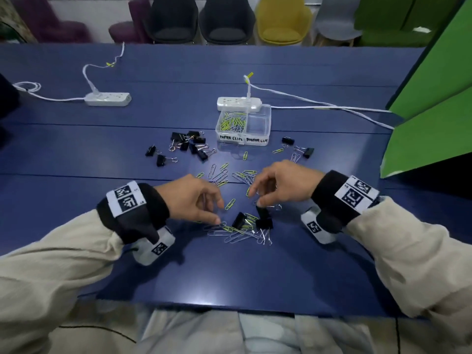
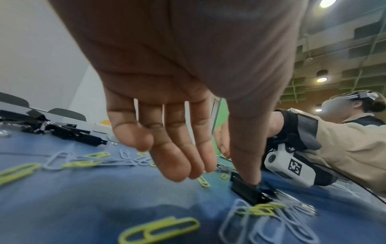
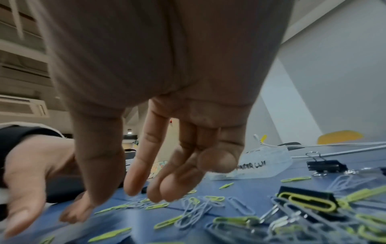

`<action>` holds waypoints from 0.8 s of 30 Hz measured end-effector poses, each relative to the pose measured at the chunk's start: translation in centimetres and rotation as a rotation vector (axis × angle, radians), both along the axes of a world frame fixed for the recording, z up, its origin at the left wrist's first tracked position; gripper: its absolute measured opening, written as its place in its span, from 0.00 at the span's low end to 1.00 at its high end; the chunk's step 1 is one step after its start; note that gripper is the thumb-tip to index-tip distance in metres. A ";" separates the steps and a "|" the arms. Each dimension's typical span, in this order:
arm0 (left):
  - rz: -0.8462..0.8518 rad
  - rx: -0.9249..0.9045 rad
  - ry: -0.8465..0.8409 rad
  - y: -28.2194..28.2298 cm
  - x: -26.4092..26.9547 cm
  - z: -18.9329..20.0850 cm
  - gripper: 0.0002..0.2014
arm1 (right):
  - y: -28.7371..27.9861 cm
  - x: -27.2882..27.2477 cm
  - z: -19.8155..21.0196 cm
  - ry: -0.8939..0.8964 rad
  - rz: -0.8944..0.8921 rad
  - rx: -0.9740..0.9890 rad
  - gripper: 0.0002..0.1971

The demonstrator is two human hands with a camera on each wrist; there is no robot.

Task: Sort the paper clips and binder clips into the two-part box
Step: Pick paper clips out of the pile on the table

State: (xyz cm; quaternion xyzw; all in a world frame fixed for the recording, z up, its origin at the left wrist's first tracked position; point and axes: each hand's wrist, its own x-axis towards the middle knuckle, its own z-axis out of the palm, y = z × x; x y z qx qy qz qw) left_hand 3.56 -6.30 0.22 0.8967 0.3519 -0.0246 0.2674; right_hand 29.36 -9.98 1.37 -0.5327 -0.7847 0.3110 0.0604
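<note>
Box [image 1: 265,116]: clear, two-part, far centre of the bench [image 1: 76,154]; labelled front wall faces the person.
Left part: holds green and silver paper clips.
Right part: looks bare.
Paper clips [image 1: 237,232]: tangled heap near the front edge, between the hands; more scattered between heap and box.
Binder clips [image 1: 264,218]: two or three black ones in the heap, mixed with the wire; a cluster left of the box, two more right of it.
Left hand [image 1: 194,200]: low over the heap's left side, fingers loosely bent; thumb tip down among the clips, touching a black clip in the left wrist view; holding nothing that shows.
Right hand [image 1: 281,183]: above the heap's right side, fingers hanging loosely; thumb and forefinger near a binder clip top, contact not clear, so grip state cannot be told.
Handling, paper clips: very light, thin, slippery on the smooth top, prone to hooking together; best pinched by the loop end or slid into a bunch and lifted.
Handling, binder clips: stiff, small, a bit heavier; best taken across the black body or by the wire handles, which swing.
Risk: paper clips snagged on handles likely to ride along into the wrong part.
</note>
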 end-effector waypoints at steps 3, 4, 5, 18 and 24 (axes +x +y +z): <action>-0.053 0.071 -0.017 -0.7 1.1 -0.6 0.20 | -1.2 -0.7 -0.4 -0.097 0.042 -0.012 0.15; -0.095 0.118 0.008 -0.8 1.6 -0.8 0.23 | -1.4 -0.9 -0.5 -0.132 0.055 -0.015 0.17; -0.139 0.164 0.046 -0.9 2.0 -0.9 0.24 | -1.6 -1.0 -0.6 -0.161 0.063 -0.012 0.18; -0.262 0.261 0.125 -1.1 4.1 -1.1 0.21 | -2.5 0.3 -1.5 -0.181 -0.007 0.020 0.06; -0.147 0.276 -0.064 -0.3 3.1 -0.8 0.06 | -3.5 2.9 -1.4 -0.260 -0.073 0.010 0.05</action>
